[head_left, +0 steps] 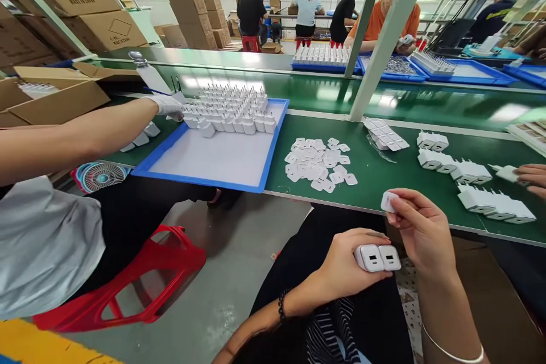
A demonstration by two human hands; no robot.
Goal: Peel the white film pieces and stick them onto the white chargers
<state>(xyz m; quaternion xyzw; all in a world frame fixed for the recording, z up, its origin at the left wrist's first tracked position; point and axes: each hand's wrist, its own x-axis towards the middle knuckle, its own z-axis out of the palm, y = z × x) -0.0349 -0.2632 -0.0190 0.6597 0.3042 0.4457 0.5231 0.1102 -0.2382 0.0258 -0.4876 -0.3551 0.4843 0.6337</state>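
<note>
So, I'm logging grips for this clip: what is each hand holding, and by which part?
The left hand holds two white chargers side by side, gripped round their bodies. The right hand pinches a small white sticker by its edge.

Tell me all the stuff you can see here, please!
chargers in hand: two, white, side by side in the left hand's grip
sticker: one, white, pinched by the right hand
sticker pile: many, white, loose on the green table
charger rows: several, white, on the table's right part
tray: one, blue rim, white floor, left on the table
tray chargers: many, white, at the tray's far end
gloved hand: one, white glove, a neighbour's, at the tray chargers
stool: one, red, under the neighbour
fan: one, small, below the table's left edge
boxes: many, brown, far left
left hand: own, bare, over the lap
right hand: own, bare, beside the table edge
</note>
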